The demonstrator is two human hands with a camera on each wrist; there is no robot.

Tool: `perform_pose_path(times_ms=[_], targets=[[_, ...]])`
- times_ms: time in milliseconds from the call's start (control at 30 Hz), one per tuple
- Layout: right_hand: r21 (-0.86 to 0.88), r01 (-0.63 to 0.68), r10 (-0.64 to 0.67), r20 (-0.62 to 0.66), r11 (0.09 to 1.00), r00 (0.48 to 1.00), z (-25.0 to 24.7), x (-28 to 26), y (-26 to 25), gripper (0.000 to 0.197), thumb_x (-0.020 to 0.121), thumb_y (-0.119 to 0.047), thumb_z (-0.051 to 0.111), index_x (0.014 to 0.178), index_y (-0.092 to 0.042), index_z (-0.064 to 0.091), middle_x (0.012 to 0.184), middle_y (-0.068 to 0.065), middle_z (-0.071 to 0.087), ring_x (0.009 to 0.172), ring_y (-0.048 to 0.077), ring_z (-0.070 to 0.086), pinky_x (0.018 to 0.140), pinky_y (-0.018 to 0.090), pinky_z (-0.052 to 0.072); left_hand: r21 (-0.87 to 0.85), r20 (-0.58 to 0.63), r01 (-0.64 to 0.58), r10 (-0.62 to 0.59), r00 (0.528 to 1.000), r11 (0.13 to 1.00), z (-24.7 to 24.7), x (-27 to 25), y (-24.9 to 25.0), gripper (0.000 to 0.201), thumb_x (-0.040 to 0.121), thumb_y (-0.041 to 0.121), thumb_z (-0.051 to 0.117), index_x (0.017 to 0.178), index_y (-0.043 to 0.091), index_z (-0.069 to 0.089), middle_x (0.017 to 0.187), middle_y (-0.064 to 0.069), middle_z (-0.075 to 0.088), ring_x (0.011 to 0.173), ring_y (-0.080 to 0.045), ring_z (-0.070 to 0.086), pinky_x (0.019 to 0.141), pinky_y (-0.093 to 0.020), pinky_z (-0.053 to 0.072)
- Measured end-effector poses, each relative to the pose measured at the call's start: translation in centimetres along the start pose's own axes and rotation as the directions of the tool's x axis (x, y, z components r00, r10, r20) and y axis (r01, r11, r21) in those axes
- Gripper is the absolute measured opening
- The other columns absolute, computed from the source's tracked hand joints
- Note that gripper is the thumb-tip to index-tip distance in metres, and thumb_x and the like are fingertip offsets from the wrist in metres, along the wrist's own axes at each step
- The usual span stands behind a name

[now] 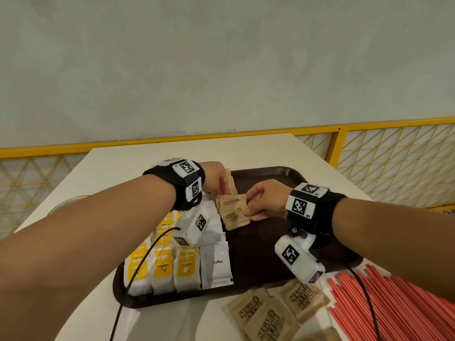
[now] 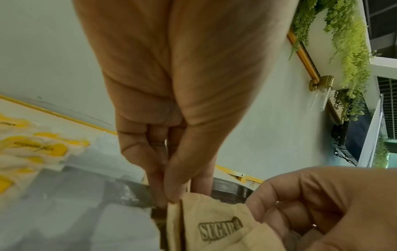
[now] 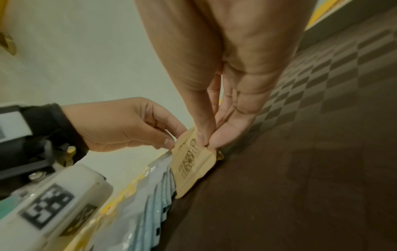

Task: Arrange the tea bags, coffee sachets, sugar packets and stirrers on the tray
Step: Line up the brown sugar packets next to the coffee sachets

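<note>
Mid-tray (image 1: 283, 173), beside the coffee sachets (image 1: 216, 264) — left hand (image 1: 215, 183) pinching upright sugar packets (image 1: 231, 187), right hand (image 1: 267, 201) pinching the front sugar packet (image 1: 235, 217), long axis toward the tray's near edge. More loose by the near tabletop edge, nearer the right hand.

We see both forearms reaching in over the middle, wrists banded in black straps. Our left hand (image 1: 216, 180) angles down, thumb and fingers (image 2: 154, 178) pressed together in a pinch. Our right hand (image 1: 266, 201) sits just beside it, knuckles up, thumb and fingertips (image 3: 219, 139) closed in a pinch of their own. The two hands nearly touch.
</note>
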State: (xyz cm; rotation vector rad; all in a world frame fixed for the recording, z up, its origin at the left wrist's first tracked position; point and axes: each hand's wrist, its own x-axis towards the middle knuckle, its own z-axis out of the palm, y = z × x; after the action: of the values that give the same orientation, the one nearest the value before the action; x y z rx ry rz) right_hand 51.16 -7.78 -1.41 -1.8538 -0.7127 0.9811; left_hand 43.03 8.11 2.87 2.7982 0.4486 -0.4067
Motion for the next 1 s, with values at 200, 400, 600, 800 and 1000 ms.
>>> perform_pose_path(times_ms=[200, 400, 600, 800, 1000], targets=[[-0.059, -0.006, 0.002, -0.065, 0.998, 0.998, 0.1, 0.1, -0.3, 0.011, 0.087, -0.006, 0.066, 0.092, -0.011, 0.057, 0.08, 0.01, 0.067, 0.06, 0.014, 0.062, 0.054, 0.025, 0.057, -0.027, -0.057, 0.012, -0.014, 0.998, 1.0, 0.2, 0.0, -0.1, 0.023, 0.08, 0.005, 0.071, 0.102, 0.013, 0.072, 0.081, 0.009, 0.061, 0.082, -0.01, 0.056, 0.075, -0.021, 0.047], [-0.112, 0.007, -0.011, -0.041, 0.994, 0.999, 0.3, 0.4, -0.9, 0.009, 0.09, -0.001, 0.06, 0.085, -0.008, 0.058, 0.07, 0.007, 0.064, 0.057, 0.012, 0.06, 0.055, 0.025, 0.056, 0.001, -0.069, 0.034, -0.034, 0.997, 0.999, 0.2, 0.0, 0.2, 0.018, 0.078, 0.005, 0.072, 0.094, 0.014, 0.07, 0.076, 0.009, 0.061, 0.088, -0.014, 0.06, 0.085, -0.028, 0.049], [-0.12, 0.026, -0.033, -0.06, 0.992, 0.998, 0.6, 0.6, -0.8, 0.009, 0.088, -0.001, 0.063, 0.083, -0.007, 0.058, 0.074, 0.011, 0.066, 0.062, 0.016, 0.062, 0.07, 0.033, 0.057, 0.023, -0.083, 0.044, -0.042, 0.996, 0.999, 0.7, -0.1, 0.2, 0.021, 0.079, 0.006, 0.072, 0.098, 0.013, 0.071, 0.09, 0.005, 0.063, 0.088, -0.011, 0.058, 0.082, -0.025, 0.047], [-0.116, 0.016, -0.027, -0.091, 0.993, 0.995, 0.2, -0.1, -0.4, 0.013, 0.081, -0.009, 0.074, 0.079, -0.006, 0.061, 0.069, 0.009, 0.063, 0.059, 0.013, 0.06, 0.064, 0.03, 0.059, -0.021, -0.124, 0.04, -0.042, 0.991, 0.999, 0.0, -0.3, -0.1, 0.003, 0.082, 0.015, 0.071, 0.085, 0.016, 0.072, 0.082, 0.009, 0.063, 0.08, -0.007, 0.055, 0.073, -0.021, 0.043], [-0.204, -0.01, 0.013, 0.012, 0.979, 1.0, 0.5, -0.8, -0.4, 0.022, 0.076, 0.001, 0.075, 0.083, -0.007, 0.057, 0.079, 0.015, 0.067, 0.061, 0.016, 0.064, 0.062, 0.027, 0.059, 0.062, -0.063, 0.095, -0.091, 0.994, 0.994, 0.9, -0.2, 0.2, 0.017, 0.081, 0.024, 0.073, 0.093, 0.012, 0.073, 0.102, -0.002, 0.07, 0.093, -0.015, 0.061, 0.082, -0.026, 0.046]])
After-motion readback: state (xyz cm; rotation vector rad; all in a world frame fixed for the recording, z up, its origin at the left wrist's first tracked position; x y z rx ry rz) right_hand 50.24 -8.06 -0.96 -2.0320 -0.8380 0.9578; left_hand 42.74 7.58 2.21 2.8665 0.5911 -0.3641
